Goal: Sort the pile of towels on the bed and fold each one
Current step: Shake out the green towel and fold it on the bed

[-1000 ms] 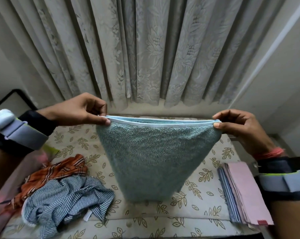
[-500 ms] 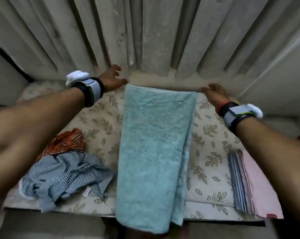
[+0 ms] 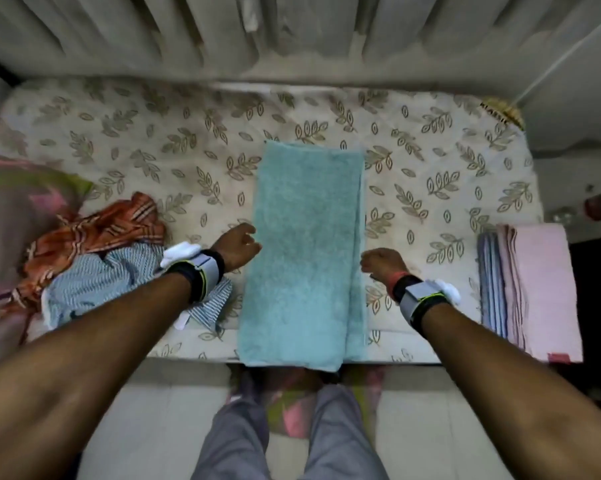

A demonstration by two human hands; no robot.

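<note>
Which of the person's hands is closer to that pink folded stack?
Right. The right hand lies between the teal towel and the pink stack; the left hand is on the towel's other side.

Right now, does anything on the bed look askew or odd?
The teal towel overhangs the near edge of the bed, a lower layer peeking out along its right side. The striped cloth and orange cloth lie crumpled at left.

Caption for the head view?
Left hand and right hand flank a folded teal towel on the bed; crumpled cloths left, folded stack right.
</note>
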